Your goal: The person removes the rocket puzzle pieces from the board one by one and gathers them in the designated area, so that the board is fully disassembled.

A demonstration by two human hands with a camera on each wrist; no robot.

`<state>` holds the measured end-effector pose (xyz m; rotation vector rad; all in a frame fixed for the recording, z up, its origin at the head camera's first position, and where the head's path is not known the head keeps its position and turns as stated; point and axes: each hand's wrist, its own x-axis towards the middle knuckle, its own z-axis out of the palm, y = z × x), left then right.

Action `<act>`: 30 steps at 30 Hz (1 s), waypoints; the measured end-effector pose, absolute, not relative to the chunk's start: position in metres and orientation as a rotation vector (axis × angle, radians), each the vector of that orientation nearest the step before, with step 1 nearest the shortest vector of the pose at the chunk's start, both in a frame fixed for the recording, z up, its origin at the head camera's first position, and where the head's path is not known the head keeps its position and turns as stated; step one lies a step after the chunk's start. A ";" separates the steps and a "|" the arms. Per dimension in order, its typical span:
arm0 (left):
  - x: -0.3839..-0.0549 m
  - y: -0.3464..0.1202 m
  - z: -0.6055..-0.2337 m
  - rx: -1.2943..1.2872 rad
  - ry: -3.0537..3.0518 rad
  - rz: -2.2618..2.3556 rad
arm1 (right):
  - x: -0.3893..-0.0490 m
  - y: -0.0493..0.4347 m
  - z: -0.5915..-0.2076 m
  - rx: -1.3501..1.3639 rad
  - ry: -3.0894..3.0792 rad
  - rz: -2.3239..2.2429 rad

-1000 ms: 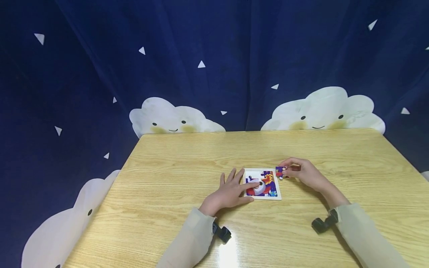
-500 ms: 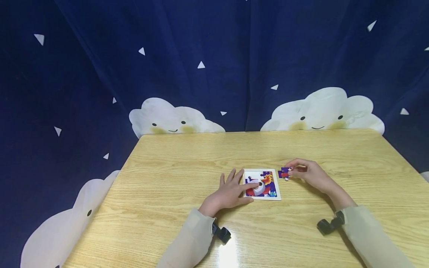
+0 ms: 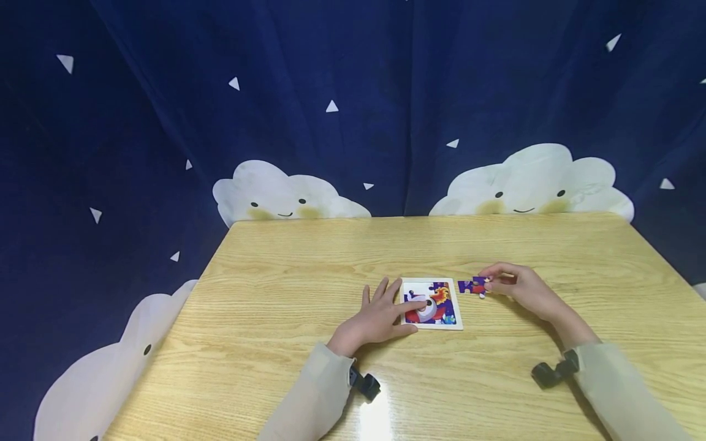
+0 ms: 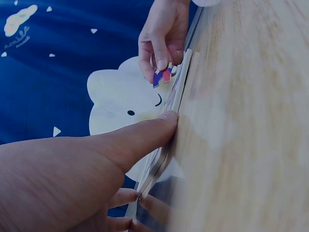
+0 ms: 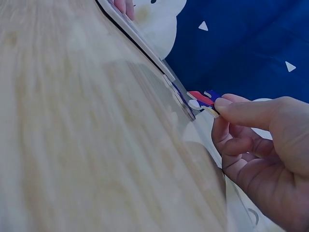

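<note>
My left hand lies with spread, straight fingers over the left side of a white-framed jigsaw puzzle, its index finger across the picture. In the left wrist view, the left thumb rests along the puzzle's near edge. To the right of the frame, my right hand pinches a purple and red puzzle piece between thumb and fingers. The right wrist view shows that piece tilted, raised above the table. Another purple puzzle piece lies on the table between the frame and the held piece.
The light wooden table reaches back to a dark blue curtain with white clouds and triangles. Black wrist cameras sit at both cuffs. Part of the puzzle's upper left shows bare white backing.
The right hand has moved to the right with its puzzle piece, away from the frame. A second piece now shows at its left on the table. The left hand has stayed put.
</note>
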<state>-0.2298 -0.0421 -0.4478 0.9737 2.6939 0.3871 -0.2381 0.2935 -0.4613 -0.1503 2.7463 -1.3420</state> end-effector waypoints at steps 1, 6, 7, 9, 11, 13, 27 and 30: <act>-0.230 -0.042 -0.447 0.974 2.692 0.389 | -0.238 0.295 -0.462 -0.146 2.746 -1.340; -0.229 -0.042 -0.446 0.973 2.687 0.387 | -0.236 0.302 -0.462 -0.162 2.738 -1.361; -0.229 -0.042 -0.446 0.972 2.685 0.388 | -0.236 0.303 -0.461 -0.166 2.741 -1.355; -0.229 -0.042 -0.446 0.972 2.687 0.384 | -0.236 0.304 -0.461 -0.164 2.740 -1.349; -0.229 -0.042 -0.446 0.972 2.690 0.382 | -0.235 0.306 -0.461 -0.155 2.753 -1.321; -0.229 -0.042 -0.447 0.973 2.692 0.381 | -0.235 0.307 -0.461 -0.142 2.760 -1.302; -0.230 -0.042 -0.447 0.979 2.688 0.390 | -0.233 0.322 -0.459 -0.130 2.809 -1.230; -0.229 -0.041 -0.447 0.978 2.686 0.392 | -0.233 0.323 -0.459 -0.115 2.802 -1.230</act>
